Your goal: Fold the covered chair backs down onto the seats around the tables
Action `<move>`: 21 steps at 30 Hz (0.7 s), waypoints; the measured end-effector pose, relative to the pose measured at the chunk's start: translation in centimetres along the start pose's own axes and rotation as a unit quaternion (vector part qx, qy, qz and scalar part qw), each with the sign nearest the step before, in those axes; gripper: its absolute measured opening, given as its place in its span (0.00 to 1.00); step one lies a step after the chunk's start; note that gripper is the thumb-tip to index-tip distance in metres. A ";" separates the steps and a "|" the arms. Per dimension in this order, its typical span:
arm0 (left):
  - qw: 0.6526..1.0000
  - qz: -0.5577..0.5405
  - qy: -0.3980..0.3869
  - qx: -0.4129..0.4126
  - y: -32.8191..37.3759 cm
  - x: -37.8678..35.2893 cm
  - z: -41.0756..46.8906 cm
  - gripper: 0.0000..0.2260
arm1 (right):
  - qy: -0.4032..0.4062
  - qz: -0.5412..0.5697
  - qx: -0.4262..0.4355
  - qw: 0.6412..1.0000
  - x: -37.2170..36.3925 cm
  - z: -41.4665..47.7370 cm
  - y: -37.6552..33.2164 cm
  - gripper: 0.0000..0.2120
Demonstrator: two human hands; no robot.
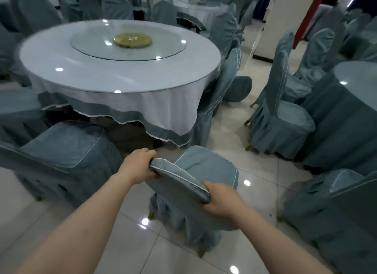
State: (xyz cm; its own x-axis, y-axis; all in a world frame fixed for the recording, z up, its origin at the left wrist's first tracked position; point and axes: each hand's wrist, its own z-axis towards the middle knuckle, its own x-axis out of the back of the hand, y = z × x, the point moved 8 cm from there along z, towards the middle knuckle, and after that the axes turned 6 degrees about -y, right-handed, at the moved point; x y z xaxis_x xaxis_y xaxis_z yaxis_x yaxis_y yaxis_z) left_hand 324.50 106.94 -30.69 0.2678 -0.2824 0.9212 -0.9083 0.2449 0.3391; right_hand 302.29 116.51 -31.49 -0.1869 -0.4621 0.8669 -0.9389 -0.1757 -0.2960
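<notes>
Progress: early to middle, by my judgement. Both hands are occupied with one chair at six o'clock in the view. The left hand (138, 165) grips the near-left corner of the chair back (179, 177), fingers curled over its top edge; the right hand (220, 200) clasps the opposite corner in the same way. That back leans forward over the seat (206, 165) but has not met it, so this fold is unfinished.

Done: the neighbouring chair (65, 145) at nine o'clock looks already flattened, its back lying on its seat.

Outstanding: the chair (228, 77) at the round desk's (61, 55) three o'clock side stands upright, as does the chair (279, 94) facing the second desk (350, 90) at three o'clock. Others beyond, toward twelve o'clock, also appear upright.

Limits of view: the far chairs are blurred, so their count is uncertain. The held chair's hinge is hidden under its cover. Chairs at nine and four o'clock are cut by the frame, and the fingertips over the back's far side are not visible.
</notes>
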 end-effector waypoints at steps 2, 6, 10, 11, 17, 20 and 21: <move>1.000 0.005 -0.007 0.002 -0.1 -0.1 -1.0 0.20 | -0.004 -0.015 0.007 1.000 0.0 -0.1 -0.2 0.15; 1.000 0.006 -0.010 0.012 -0.3 -0.2 -3.3 0.23 | -0.013 -0.035 -0.004 0.999 -0.2 -0.5 -0.7 0.15; 0.999 0.011 -0.011 0.042 -0.9 -0.6 -6.5 0.24 | -0.029 -0.062 -0.014 0.998 -0.5 -1.1 -1.5 0.13; 0.999 0.009 -0.007 0.048 -1.1 -0.9 -7.4 0.24 | -0.034 -0.064 -0.015 0.997 -0.6 -1.3 -1.5 0.13; 0.995 0.010 0.032 0.089 -1.9 -2.0 -12.1 0.26 | 0.036 -0.083 -0.050 0.995 -0.8 -2.5 -2.6 0.14; 0.992 0.036 0.036 0.112 -1.8 -1.8 -12.8 0.27 | 0.093 -0.080 -0.088 0.989 -0.7 -3.0 -3.0 0.14; 0.991 0.051 0.038 0.119 -1.6 -1.9 -12.9 0.27 | 0.101 -0.076 -0.099 0.987 -0.7 -3.0 -3.0 0.14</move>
State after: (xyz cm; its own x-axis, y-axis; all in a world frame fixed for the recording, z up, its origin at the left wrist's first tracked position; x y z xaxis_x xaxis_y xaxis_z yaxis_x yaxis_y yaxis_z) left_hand 329.61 119.05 -30.57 0.1861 -0.1946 0.9631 -0.9796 0.0394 0.1973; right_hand 304.34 120.03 -30.02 -0.0746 -0.2565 0.9637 -0.9949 -0.0470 -0.0895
